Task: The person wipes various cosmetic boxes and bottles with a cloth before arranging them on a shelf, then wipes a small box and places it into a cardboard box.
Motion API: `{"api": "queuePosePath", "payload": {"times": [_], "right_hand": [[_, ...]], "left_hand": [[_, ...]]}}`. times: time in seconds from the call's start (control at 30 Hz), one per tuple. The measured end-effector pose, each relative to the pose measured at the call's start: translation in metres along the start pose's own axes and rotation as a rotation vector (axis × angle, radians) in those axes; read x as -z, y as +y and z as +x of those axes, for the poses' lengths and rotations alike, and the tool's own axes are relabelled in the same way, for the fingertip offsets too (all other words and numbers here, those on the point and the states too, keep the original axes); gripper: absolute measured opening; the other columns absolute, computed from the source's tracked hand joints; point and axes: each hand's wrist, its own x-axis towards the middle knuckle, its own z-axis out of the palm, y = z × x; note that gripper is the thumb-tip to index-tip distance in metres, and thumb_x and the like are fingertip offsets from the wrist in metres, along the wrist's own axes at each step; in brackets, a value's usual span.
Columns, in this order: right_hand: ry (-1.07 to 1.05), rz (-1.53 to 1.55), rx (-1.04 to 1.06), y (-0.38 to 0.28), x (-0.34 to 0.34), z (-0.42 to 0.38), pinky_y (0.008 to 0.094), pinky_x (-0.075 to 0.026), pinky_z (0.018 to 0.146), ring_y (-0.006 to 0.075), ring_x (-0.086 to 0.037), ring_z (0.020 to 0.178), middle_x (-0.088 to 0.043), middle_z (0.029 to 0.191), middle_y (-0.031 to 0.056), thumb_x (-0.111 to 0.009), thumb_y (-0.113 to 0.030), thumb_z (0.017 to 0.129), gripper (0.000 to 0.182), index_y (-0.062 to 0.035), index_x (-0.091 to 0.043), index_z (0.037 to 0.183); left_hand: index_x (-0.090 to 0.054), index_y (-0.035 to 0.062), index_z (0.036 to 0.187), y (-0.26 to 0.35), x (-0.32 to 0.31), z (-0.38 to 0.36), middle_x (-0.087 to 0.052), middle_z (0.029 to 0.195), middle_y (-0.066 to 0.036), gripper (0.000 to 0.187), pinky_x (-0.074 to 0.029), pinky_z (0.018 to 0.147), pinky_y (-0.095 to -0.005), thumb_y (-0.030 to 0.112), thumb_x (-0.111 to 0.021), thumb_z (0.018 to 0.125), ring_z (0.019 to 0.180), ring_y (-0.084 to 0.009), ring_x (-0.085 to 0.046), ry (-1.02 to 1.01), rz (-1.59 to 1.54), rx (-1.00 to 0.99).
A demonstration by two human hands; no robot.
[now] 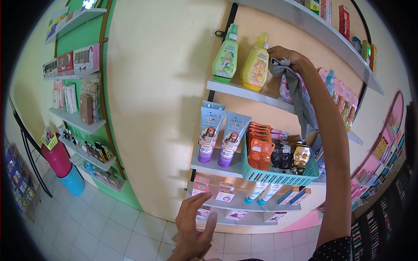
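My right hand (288, 57) reaches up to the second shelf, its fingers closed around a grey cloth (302, 93) that hangs down past the shelf edge. The fingertips are right at the side of a yellow bottle (255, 68), with another yellow bottle partly hidden behind it. Left of these stands a green bottle (225, 58), upright. A pink and blue patterned item (285, 89) is partly covered by the cloth and my arm. Low in front of the shelves, my left hand (193, 229) is raised with fingers apart, holding nothing.
Below, blue and purple tubes (210, 135) stand beside a teal basket (281, 175) of orange and black packs. Small boxes and white tubes (263, 193) sit on a lower shelf (217, 202). Across the left, a green wall unit (85, 122) holds boxes; red and blue bins stand on the floor.
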Motion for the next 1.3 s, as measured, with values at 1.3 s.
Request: {"api": "queuePosePath", "payload": {"times": [1.3], "right_hand": [[0.511,-0.254,0.191,-0.02,-0.099,-0.262,0.0276,-0.045,0.058,0.0153,-0.056,0.064,-0.06,0.073,0.0081,-0.077,-0.027,0.054,0.044,0.0003,-0.06,0.085]], "left_hand": [[-0.024,0.0018,0.125,0.027,-0.049,0.006,-0.037,0.122,-0.019,0.066,-0.039,0.084,-0.0342,0.041,-0.049,0.079,0.111,-0.0256,-0.04,-0.318,-0.499,0.179]]}}
